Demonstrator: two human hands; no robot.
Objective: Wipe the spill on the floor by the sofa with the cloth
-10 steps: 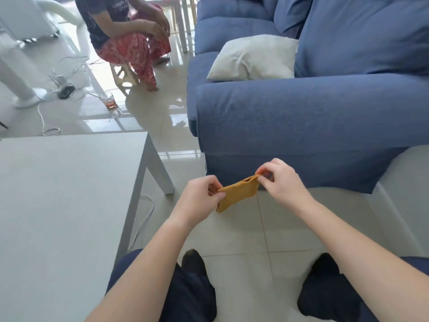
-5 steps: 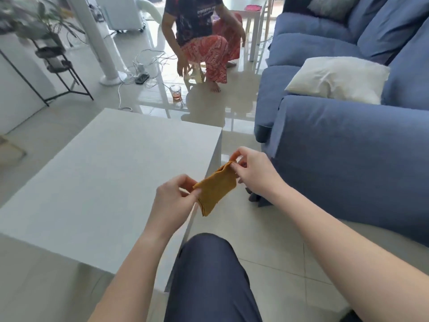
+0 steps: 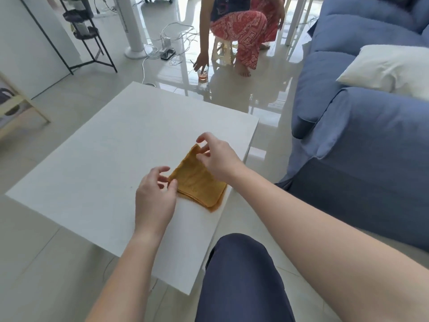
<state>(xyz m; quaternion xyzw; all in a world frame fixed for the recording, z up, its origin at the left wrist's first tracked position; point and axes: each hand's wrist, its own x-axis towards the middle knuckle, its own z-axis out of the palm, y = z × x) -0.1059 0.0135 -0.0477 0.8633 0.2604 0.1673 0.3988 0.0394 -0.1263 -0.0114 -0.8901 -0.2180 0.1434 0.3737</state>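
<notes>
A folded mustard-yellow cloth [image 3: 199, 180] lies flat on the white low table [image 3: 111, 159], close to its right edge. My left hand [image 3: 155, 198] hovers at the cloth's near-left corner, fingers spread, thumb just touching the edge. Spread fingertips of my right hand [image 3: 218, 159] rest at the cloth's far corner. The blue sofa [image 3: 362, 140] stands to the right. On the glossy floor [image 3: 269, 135] between table and sofa I cannot make out a spill.
My knee [image 3: 241, 275] in dark trousers is at the table's near corner. Another person on a stool [image 3: 239, 26] reaches to a glass of reddish drink [image 3: 202, 75] on the floor. Cables and a power strip [image 3: 167, 51], a fan stand and a black shelf are at the back left. A white pillow [image 3: 390, 66] is on the sofa.
The cloth, held stretched in the air between both hands, has moved left and now lies on the table. My fingers have opened. My view has swung left toward the table.
</notes>
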